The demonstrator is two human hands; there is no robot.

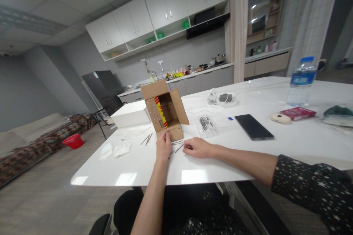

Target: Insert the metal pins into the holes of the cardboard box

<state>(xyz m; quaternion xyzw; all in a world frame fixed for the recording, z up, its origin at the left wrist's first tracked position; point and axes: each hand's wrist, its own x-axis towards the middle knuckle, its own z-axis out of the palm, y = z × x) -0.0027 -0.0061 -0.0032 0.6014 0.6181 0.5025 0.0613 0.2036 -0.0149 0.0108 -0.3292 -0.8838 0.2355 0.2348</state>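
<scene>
An open brown cardboard box with a red and yellow strip lies on its side on the white table, its opening towards me. My left hand rests just in front of the box, fingertips at its front flap beside thin metal pins. My right hand lies flat-ish on the table to the right, fingers pinched at the end of a pin; whether it grips the pin is unclear. More pins lie left of the box.
A white box sits left of the cardboard box. A clear bag of small parts, a black phone, a water bottle, a red pack and white tissues lie on the table. Kitchen counter behind.
</scene>
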